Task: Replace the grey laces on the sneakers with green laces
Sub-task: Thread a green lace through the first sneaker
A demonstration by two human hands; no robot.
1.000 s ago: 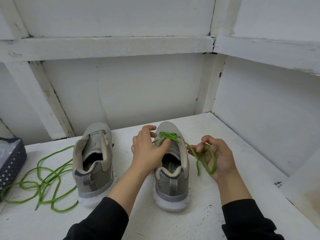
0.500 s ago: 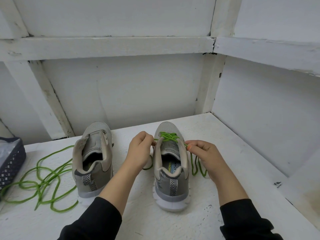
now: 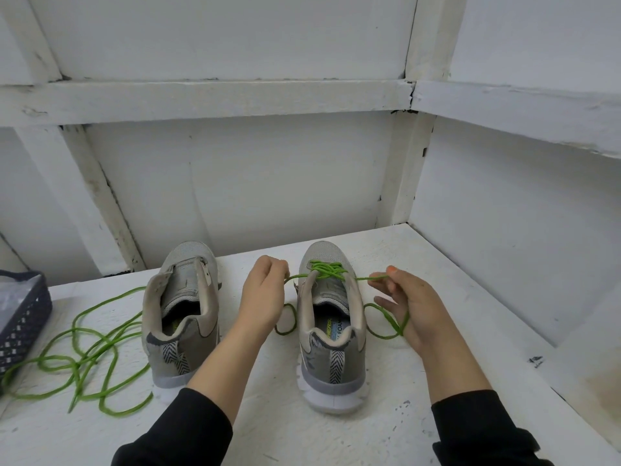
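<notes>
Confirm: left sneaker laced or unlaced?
Unlaced. The left sneaker shows a bare tongue with no lace; a green lace lies loose on the table beside it.

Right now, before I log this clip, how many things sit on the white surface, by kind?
Sneakers: 2 (unlaced sneaker, laced sneaker)
Green laces: 2 (loose green lace, threaded green lace)
Baskets: 1 (dark basket)
Total: 5

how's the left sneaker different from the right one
The right sneaker has a green lace threaded over its tongue; the left sneaker shows no lace. The left hand and right hand each hold a lace end beside the right sneaker; the left sneaker is untouched, a loose green lace lying beside it. Both are grey, upright, heels toward the camera.
</notes>
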